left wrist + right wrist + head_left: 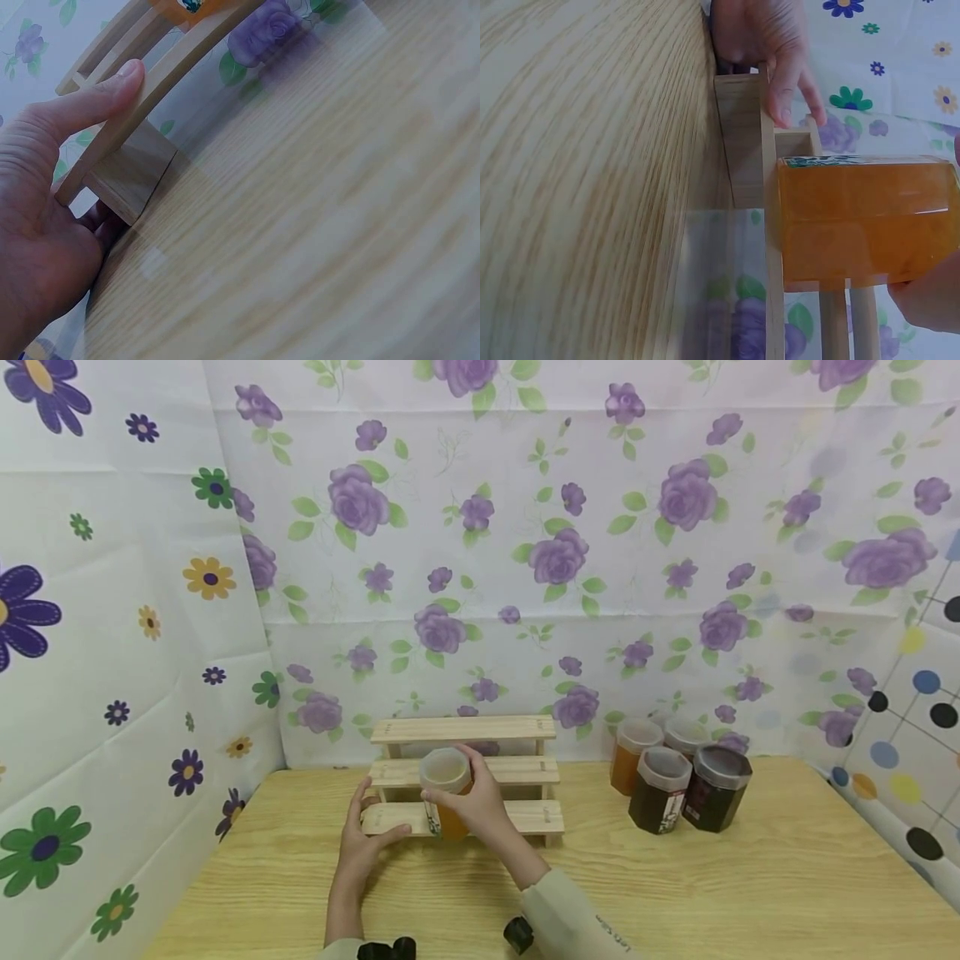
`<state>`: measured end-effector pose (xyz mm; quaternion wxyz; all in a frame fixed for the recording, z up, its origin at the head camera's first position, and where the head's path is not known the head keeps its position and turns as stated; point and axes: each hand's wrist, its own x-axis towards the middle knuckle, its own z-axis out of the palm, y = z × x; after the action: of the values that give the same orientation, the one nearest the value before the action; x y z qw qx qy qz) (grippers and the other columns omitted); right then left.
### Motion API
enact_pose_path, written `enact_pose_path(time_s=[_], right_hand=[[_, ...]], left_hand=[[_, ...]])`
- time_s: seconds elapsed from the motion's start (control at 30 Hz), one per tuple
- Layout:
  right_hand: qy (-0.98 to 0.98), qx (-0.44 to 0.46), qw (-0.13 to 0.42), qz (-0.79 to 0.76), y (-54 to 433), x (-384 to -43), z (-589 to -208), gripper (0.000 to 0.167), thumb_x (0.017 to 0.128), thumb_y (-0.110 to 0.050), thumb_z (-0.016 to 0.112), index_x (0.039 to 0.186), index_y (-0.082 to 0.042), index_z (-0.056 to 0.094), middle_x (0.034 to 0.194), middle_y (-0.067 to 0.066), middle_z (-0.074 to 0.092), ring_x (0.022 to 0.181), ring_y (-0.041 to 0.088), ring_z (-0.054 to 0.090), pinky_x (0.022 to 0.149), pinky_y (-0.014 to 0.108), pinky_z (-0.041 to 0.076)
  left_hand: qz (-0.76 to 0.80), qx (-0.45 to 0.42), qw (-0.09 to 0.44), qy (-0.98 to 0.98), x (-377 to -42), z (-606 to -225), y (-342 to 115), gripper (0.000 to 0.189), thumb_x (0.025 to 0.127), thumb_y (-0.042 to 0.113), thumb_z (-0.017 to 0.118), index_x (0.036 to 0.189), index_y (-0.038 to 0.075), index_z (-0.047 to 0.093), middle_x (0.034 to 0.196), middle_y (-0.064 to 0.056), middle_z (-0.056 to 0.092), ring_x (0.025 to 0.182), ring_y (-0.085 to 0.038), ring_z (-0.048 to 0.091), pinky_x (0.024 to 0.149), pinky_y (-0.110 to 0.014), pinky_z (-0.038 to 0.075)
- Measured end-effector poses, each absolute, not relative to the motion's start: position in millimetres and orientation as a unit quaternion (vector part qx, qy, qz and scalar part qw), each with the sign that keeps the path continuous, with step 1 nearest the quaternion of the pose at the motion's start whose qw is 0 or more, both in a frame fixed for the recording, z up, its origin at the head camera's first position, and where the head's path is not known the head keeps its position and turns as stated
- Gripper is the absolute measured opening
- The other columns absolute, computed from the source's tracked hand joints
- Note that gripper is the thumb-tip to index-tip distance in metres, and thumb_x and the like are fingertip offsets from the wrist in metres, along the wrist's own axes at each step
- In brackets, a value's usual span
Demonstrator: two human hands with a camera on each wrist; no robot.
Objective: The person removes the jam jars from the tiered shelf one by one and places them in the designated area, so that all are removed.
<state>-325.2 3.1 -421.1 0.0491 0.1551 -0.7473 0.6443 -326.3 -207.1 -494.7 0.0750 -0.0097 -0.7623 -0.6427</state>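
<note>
A three-step wooden rack (521, 817) stands on the table. At its left end my left hand (363, 845) grips the lowest step; the left wrist view shows the thumb lying on top of the slat (180, 75) and the other fingers beneath it, partly hidden. My right hand (483, 802) holds a clear-walled jar (454, 823) of amber contents near its translucent lid, thumb on one side and fingers on the other. Upright over the lowest step, the jar (866, 225) has its base right at the slat in the right wrist view.
To the right of the rack several jars stand in a cluster: one amber jar (626, 768), a dark jar (658, 800) with a label, another dark jar (716, 789) and a lidded one behind. Floral cloth (480, 568) hangs behind the wooden table (675, 893).
</note>
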Motion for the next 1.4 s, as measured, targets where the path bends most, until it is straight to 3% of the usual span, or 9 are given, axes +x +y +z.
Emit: enact_pose_path(time_s=[0.2,0.27,0.6,0.83,1.03,1.4], right_hand=[[-0.745,0.157,0.062,0.645,4.2,-325.2,-421.1,0.082,0.081,-0.032,0.08,0.148,-0.014,0.036,0.133,0.015,0.053,0.117,0.03,0.056,0.095,0.046,0.051],[-0.747,0.153,0.068,0.643,3.9,-325.7,-421.0,0.082,0.08,-0.032,0.081,0.147,-0.013,0.038,0.132,0.015,0.055,0.116,0.03,0.057,0.094,0.046,0.052],[-0.741,0.127,0.089,0.653,10.5,-322.1,-415.8,0.077,0.077,-0.025,0.084,0.143,-0.012,0.046,0.128,0.016,0.059,0.112,0.029,0.059,0.09,0.042,0.054],[-0.722,0.11,0.098,0.675,26.1,-322.1,-404.7,0.082,0.075,-0.028,0.085,0.144,-0.008,0.045,0.13,0.014,0.059,0.114,0.028,0.059,0.094,0.041,0.053],[-0.727,0.1,0.122,0.669,54.9,-317.4,-380.7,0.08,0.074,-0.029,0.086,0.142,-0.015,0.048,0.129,0.008,0.062,0.115,0.024,0.059,0.096,0.04,0.052],[-0.74,0.028,0.163,0.652,131.0,-305.5,-349.4,0.076,0.073,-0.032,0.087,0.14,-0.027,0.05,0.126,0.007,0.061,0.102,0.019,0.055,0.079,0.024,0.051]], left_hand=[[-0.655,-0.021,0.077,-0.751,-324.6,-494.1,-205.7,0.105,0.079,0.011,0.081,0.157,0.029,0.013,0.15,-0.019,0.026,0.141,-0.042,0.021,0.11,-0.067,0.024],[-0.656,-0.019,0.076,-0.75,-324.3,-493.9,-205.8,0.105,0.079,0.01,0.081,0.157,0.03,0.013,0.15,-0.019,0.026,0.142,-0.042,0.021,0.111,-0.068,0.022],[-0.659,-0.024,0.071,-0.749,-325.8,-494.4,-206.0,0.105,0.08,0.009,0.08,0.157,0.031,0.012,0.152,-0.018,0.024,0.143,-0.043,0.018,0.112,-0.07,0.018],[-0.657,-0.015,0.071,-0.751,-325.3,-493.8,-207.6,0.107,0.078,0.01,0.082,0.157,0.031,0.013,0.15,-0.018,0.025,0.142,-0.041,0.02,0.113,-0.067,0.018],[-0.656,-0.015,0.073,-0.751,-324.1,-491.7,-206.6,0.106,0.079,0.007,0.08,0.157,0.029,0.013,0.151,-0.018,0.026,0.142,-0.041,0.02,0.115,-0.065,0.017],[-0.654,-0.019,0.069,-0.753,-325.1,-492.0,-206.7,0.107,0.079,0.009,0.08,0.158,0.031,0.011,0.151,-0.018,0.025,0.142,-0.04,0.021,0.116,-0.064,0.017]])
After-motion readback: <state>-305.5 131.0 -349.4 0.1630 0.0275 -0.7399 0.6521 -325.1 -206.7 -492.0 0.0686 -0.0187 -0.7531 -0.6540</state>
